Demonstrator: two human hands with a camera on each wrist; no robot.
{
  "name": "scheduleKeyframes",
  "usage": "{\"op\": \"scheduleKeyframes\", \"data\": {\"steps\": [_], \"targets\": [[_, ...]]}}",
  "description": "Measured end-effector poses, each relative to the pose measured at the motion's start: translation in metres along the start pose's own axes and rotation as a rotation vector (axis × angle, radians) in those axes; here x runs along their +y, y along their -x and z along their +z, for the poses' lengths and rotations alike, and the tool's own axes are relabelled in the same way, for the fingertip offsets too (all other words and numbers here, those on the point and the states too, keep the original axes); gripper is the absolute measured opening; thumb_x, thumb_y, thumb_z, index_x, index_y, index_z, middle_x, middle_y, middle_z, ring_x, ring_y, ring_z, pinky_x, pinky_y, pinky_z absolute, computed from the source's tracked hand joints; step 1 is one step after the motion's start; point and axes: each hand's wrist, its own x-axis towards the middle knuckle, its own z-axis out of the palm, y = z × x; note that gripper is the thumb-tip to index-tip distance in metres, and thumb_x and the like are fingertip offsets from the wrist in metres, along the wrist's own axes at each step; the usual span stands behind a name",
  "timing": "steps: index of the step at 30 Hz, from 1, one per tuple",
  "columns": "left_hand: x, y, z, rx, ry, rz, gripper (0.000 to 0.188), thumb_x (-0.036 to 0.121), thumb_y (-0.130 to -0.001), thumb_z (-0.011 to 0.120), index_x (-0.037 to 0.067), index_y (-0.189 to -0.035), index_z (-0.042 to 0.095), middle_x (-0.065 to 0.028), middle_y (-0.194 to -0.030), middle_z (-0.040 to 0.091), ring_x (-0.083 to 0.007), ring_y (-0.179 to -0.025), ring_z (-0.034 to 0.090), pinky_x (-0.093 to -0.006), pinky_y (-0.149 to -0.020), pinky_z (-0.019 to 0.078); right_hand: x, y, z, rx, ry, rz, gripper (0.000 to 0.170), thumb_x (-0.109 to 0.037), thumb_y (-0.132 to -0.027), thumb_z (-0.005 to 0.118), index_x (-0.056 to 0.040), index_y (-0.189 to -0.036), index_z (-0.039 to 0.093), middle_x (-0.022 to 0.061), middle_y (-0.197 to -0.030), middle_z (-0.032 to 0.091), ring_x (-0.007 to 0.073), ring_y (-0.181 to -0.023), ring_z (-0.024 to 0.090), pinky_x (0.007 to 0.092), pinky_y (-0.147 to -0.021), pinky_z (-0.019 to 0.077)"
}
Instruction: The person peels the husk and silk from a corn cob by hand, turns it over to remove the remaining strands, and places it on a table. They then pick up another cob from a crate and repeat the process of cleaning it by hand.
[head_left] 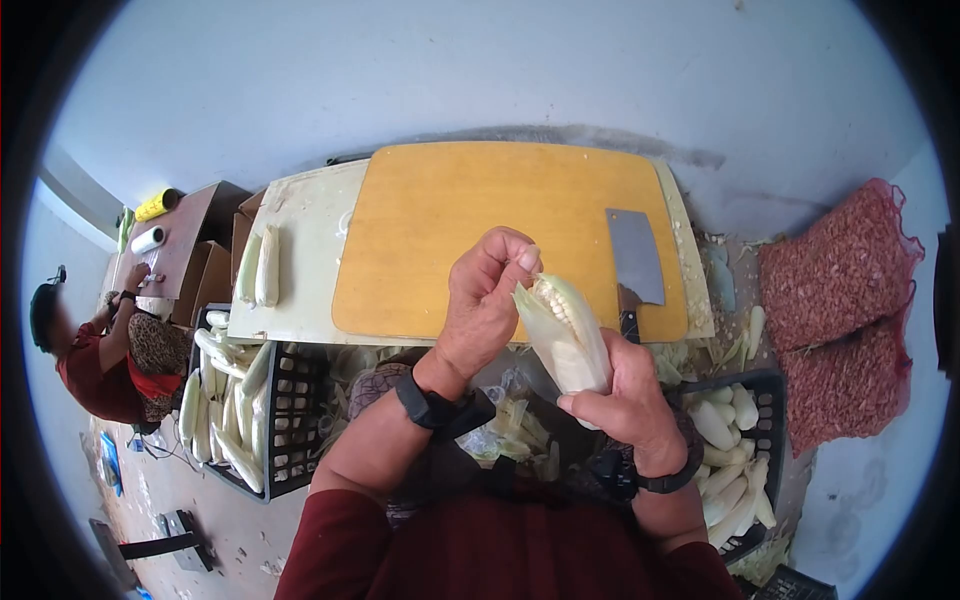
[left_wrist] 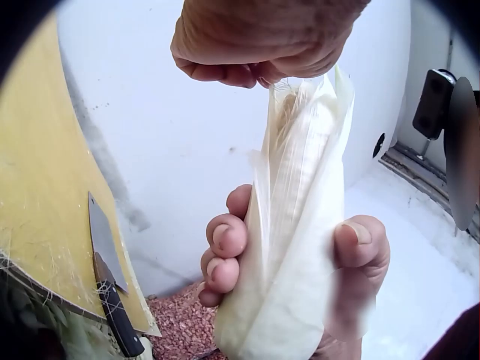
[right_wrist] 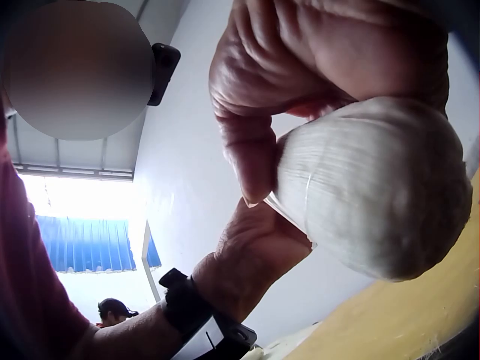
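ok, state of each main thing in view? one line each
held corn: husk open at tip, kernels showing
left hand: pinching at the corn's tip
right hand: gripping the corn's lower part
cleaver: lying flat on the yellow board, unheld
two other ears: lying side by side
left crate: loaded, uncovered
right crate: loaded, uncovered
sacks: filled, stacked

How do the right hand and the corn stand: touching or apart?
Touching. The head view shows the right hand gripping the corn around its lower part, no gap between them.
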Motion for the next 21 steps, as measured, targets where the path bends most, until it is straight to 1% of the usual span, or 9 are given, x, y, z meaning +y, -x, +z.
{"op": "scheduleKeyframes", "data": {"steps": [1, 3, 7, 9, 11, 19, 21], "targets": [[-0.001, -0.001, 0.001, 0.000, 0.000, 0.002, 0.017, 0.018, -0.096, 0.052, 0.006, -0.084, 0.051, 0.0032, -0.081, 0.046, -0.0043, -0.072, 0.040, -0.0195, -0.064, 0.0350, 0.000, 0.000, 0.000, 0.003, 0.007, 0.006, 0.051, -0.009, -0.061, 0.071, 0.0074, -0.107, 0.055, 0.0152, -0.088, 0.066, 0.0190, -0.080, 0.065, 0.0312, -0.074, 0.0499], [-0.003, -0.002, 0.002, 0.051, -0.021, 0.054, 0.013, 0.013, -0.095, 0.052, 0.004, -0.085, 0.051, 0.0038, -0.077, 0.048, -0.0039, -0.070, 0.042, -0.0198, -0.064, 0.0372, -0.001, 0.000, 0.000, 0.004, 0.014, 0.011, 0.051, -0.010, -0.061, 0.071, 0.0074, -0.107, 0.055, 0.0153, -0.088, 0.066, 0.0193, -0.080, 0.065, 0.0311, -0.074, 0.0498], [-0.005, -0.002, 0.001, 0.068, -0.043, 0.059, 0.013, 0.013, -0.095, 0.051, 0.004, -0.086, 0.051, 0.0038, -0.078, 0.048, -0.0038, -0.070, 0.041, -0.0195, -0.063, 0.0362, -0.001, 0.000, -0.001, -0.005, 0.054, 0.005, 0.052, -0.011, -0.062, 0.071, 0.0078, -0.107, 0.055, 0.0155, -0.087, 0.066, 0.0197, -0.080, 0.065, 0.0312, -0.074, 0.0498], [-0.003, -0.002, 0.001, 0.084, -0.020, 0.009, 0.019, 0.018, -0.096, 0.051, 0.006, -0.081, 0.050, 0.0024, -0.079, 0.045, -0.0057, -0.071, 0.038, -0.0203, -0.064, 0.0338, 0.000, 0.001, 0.000, -0.007, 0.061, 0.008, 0.052, -0.012, -0.062, 0.071, 0.0079, -0.107, 0.055, 0.0156, -0.087, 0.066, 0.0200, -0.080, 0.065, 0.0313, -0.074, 0.0498], [-0.003, -0.003, 0.001, 0.092, -0.016, 0.013, 0.020, 0.019, -0.096, 0.051, 0.006, -0.081, 0.050, 0.0023, -0.079, 0.045, -0.0057, -0.071, 0.038, -0.0203, -0.064, 0.0338, 0.003, 0.001, 0.000, 0.007, 0.036, -0.033, 0.052, -0.012, -0.061, 0.071, 0.0082, -0.107, 0.055, 0.0158, -0.087, 0.066, 0.0206, -0.080, 0.065, 0.0314, -0.074, 0.0499], [-0.003, -0.003, -0.003, 0.127, 0.004, 0.005, 0.022, 0.022, -0.096, 0.051, 0.006, -0.081, 0.052, 0.0017, -0.080, 0.048, -0.0055, -0.071, 0.040, -0.0205, -0.065, 0.0341, 0.001, 0.001, -0.001, -0.004, 0.066, -0.032, 0.052, -0.012, -0.061, 0.070, 0.0082, -0.107, 0.056, 0.0165, -0.087, 0.066, 0.0215, -0.080, 0.065, 0.0314, -0.074, 0.0498], [-0.006, -0.007, -0.009, 0.256, -0.009, 0.048, 0.022, 0.021, -0.097, 0.050, 0.005, -0.082, 0.053, 0.0001, -0.080, 0.049, -0.0064, -0.069, 0.043, -0.0221, -0.066, 0.0362, 0.002, 0.002, -0.002, -0.011, 0.079, -0.034, 0.051, -0.012, -0.061, 0.070, 0.0082, -0.106, 0.056, 0.0167, -0.087, 0.066, 0.0218, -0.080, 0.065, 0.0313, -0.074, 0.0498]]}}
